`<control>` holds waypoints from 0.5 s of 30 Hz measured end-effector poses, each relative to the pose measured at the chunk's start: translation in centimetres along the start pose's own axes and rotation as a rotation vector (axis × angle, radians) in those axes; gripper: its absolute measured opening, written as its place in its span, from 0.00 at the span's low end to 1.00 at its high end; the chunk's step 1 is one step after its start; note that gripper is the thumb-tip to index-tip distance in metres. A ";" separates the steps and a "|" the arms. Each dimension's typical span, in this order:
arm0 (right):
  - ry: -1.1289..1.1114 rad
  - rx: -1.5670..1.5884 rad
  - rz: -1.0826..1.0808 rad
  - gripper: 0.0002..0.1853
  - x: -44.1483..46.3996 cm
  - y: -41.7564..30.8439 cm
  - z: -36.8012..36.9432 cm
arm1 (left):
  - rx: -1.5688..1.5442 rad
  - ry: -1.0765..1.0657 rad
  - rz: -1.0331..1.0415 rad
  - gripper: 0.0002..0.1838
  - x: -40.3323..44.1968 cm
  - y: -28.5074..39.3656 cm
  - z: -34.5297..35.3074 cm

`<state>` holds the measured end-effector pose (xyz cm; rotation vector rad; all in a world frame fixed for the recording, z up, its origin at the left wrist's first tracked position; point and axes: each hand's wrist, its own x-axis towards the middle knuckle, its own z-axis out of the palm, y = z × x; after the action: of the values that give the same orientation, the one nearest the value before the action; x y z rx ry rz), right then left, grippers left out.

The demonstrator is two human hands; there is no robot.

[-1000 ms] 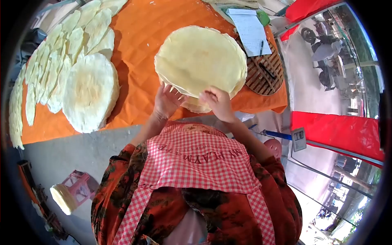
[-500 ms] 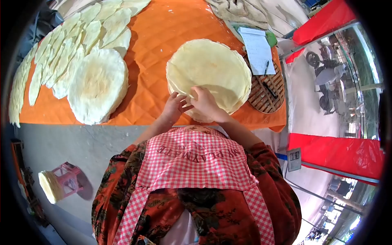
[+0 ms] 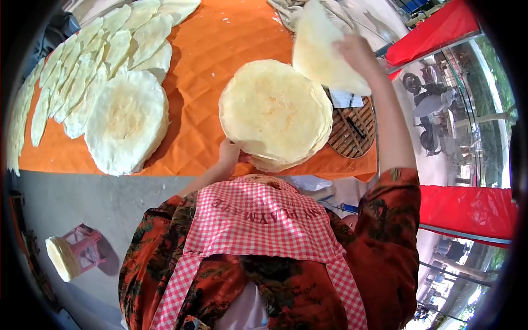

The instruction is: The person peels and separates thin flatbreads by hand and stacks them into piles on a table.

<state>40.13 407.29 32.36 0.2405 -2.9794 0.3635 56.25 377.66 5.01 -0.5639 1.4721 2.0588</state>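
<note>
A stack of thin round flatbreads [image 3: 275, 110] lies on the orange tablecloth in front of me. At its lower left rim, my left hand [image 3: 230, 152] is closed on the edge, its fingers partly hidden. My right hand [image 3: 353, 50] is raised to the far right, pinching a single thin flatbread [image 3: 319, 58] by its right side. That sheet hangs folded or tilted past the stack's upper right edge and is a little blurred. It covers most of a paper sheet [image 3: 345, 99].
On the left stands another flatbread stack [image 3: 127, 118], with many overlapping flatbreads [image 3: 99, 60] spread beyond it. A slatted brown board [image 3: 352, 129] lies right of the centre stack on the orange tablecloth [image 3: 206, 71]. A pink stool [image 3: 85, 247] is on the floor.
My right hand has lifted a flatbread off the centre stack and carried it up to the right. My left hand has moved slightly left and down, to the stack's edge.
</note>
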 end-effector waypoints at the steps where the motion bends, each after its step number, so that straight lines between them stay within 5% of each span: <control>1: -0.031 -0.082 -0.033 0.12 -1.6 -2.5 0.5 | -0.019 0.000 -0.005 0.10 0.0 -0.1 -0.2; 3: -0.136 0.016 0.064 0.10 -5.3 -5.1 6.0 | -0.034 -0.002 -0.024 0.10 -0.2 -0.1 -0.4; 6: -0.079 0.167 -0.142 0.08 -12.1 -7.3 16.7 | -0.013 -0.020 -0.048 0.10 -0.2 0.4 -0.4; 8: -0.287 0.037 -0.205 0.08 -14.9 -8.6 21.2 | 0.002 -0.050 -0.059 0.12 -0.1 0.2 -0.2; 11: -0.065 0.238 -0.284 0.09 -17.6 -8.6 24.4 | -0.036 -0.058 -0.006 0.11 -0.4 0.3 0.2; 15: -0.041 0.087 -0.084 0.05 -16.3 -3.8 22.9 | -0.042 -0.064 0.003 0.12 0.3 -0.6 -0.4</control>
<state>54.21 400.26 8.81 0.3850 -2.9850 0.4844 56.43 377.48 4.23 -0.5071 1.3973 2.0945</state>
